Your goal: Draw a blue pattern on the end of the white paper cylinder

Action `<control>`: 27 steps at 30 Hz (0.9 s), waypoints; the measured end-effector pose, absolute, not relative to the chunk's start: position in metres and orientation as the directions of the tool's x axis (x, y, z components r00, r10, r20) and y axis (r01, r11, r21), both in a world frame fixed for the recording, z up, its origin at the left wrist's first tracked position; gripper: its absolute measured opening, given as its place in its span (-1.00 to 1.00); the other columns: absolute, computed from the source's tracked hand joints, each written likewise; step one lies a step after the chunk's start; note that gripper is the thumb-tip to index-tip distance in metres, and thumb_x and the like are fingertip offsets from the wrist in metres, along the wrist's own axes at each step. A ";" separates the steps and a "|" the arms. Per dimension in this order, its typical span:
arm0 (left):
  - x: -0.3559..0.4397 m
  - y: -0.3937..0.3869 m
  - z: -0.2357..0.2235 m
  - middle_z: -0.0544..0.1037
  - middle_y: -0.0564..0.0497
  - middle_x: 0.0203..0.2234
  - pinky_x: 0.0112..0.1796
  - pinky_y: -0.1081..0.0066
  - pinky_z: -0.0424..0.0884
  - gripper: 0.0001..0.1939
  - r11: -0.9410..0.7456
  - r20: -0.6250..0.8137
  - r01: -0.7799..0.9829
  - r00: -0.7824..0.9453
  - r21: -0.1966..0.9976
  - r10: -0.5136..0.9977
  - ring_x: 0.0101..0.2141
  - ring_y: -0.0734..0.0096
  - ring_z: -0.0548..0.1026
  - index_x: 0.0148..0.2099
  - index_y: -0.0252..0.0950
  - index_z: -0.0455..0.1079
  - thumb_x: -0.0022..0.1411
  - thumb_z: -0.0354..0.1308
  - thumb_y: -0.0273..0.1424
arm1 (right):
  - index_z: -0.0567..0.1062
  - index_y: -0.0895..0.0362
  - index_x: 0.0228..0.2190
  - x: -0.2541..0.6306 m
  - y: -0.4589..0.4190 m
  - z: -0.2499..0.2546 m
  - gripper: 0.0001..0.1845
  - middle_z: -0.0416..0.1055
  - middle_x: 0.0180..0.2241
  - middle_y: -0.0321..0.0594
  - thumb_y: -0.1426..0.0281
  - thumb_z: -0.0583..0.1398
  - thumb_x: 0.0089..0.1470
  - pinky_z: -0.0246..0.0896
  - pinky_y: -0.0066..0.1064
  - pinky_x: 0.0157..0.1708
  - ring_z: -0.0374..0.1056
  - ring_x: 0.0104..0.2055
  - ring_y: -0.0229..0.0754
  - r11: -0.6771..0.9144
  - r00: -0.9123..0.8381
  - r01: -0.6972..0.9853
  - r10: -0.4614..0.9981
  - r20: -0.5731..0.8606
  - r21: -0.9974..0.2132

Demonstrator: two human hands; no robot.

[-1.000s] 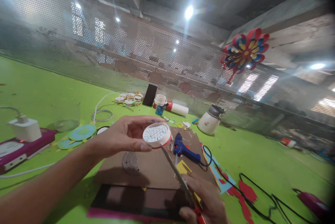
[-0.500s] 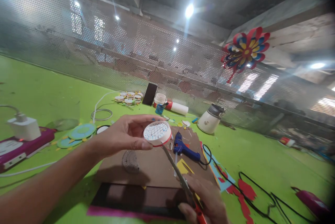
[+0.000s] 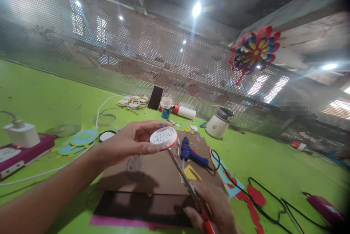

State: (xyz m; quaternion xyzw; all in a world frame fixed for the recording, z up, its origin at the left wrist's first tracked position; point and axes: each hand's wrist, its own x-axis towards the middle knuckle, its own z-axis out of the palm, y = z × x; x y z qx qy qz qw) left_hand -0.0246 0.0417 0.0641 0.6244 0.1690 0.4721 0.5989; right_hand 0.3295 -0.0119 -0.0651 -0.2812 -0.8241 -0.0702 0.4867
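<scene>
Between the thumb and fingers of my left hand (image 3: 131, 141) is a round white disc (image 3: 163, 137) with a red lower rim, blue dots and a dark criss-cross pattern on its face. My right hand (image 3: 212, 205) grips a pair of scissors (image 3: 188, 184) by the red handles. The blades look closed, and their tip meets the disc's lower edge. Below the hands lies a brown cardboard sheet (image 3: 164, 175), bearing a clear protractor (image 3: 135, 167), a blue glue gun (image 3: 193, 155) and a yellow paper scrap (image 3: 190, 172).
A purple power strip (image 3: 45, 143) with a white charger is at left, beside pale blue paper discs (image 3: 84, 137). Behind stand a phone (image 3: 155, 97), a blue paint jar (image 3: 165, 113) and a white flask (image 3: 218, 124). Black cable (image 3: 269, 186) and red scraps (image 3: 256, 195) lie right.
The disc has tipped slightly in my left hand, so its face looks flatter. The scissors keep their tip at its edge. The whole view has shifted a little.
</scene>
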 end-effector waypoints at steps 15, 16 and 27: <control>-0.029 0.064 0.037 0.88 -0.26 0.38 0.38 -0.01 0.74 -0.17 -0.297 0.421 -0.326 0.434 0.897 0.796 0.29 -0.20 0.84 0.41 -0.08 0.85 0.21 0.93 0.05 | 0.79 0.00 0.20 0.318 -0.013 -0.034 -0.65 0.62 -0.42 -0.38 0.42 0.43 0.44 0.44 -0.45 -0.45 0.48 -0.50 -0.18 0.827 -0.480 0.511 0.499 0.721 -0.232; -0.030 0.067 0.034 0.88 -0.27 0.38 0.36 -0.01 0.75 -0.15 -0.302 0.428 -0.331 0.431 0.894 0.794 0.28 -0.20 0.85 0.42 -0.09 0.85 0.20 0.93 0.06 | 0.79 0.00 0.17 0.317 -0.014 -0.033 -0.68 0.61 -0.42 -0.38 0.42 0.42 0.46 0.42 -0.45 -0.46 0.46 -0.51 -0.19 0.826 -0.474 0.511 0.502 0.724 -0.238; -0.033 0.065 0.037 0.89 -0.25 0.36 0.31 0.08 0.76 -0.20 -0.291 0.418 -0.324 0.459 0.900 0.784 0.18 -0.10 0.88 0.45 -0.11 0.85 0.28 0.89 0.00 | 0.83 -0.01 0.09 0.310 -0.017 -0.029 -0.81 0.64 -0.38 -0.32 0.39 0.44 0.53 0.46 -0.43 -0.41 0.50 -0.46 -0.15 0.816 -0.396 0.511 0.502 0.769 -0.270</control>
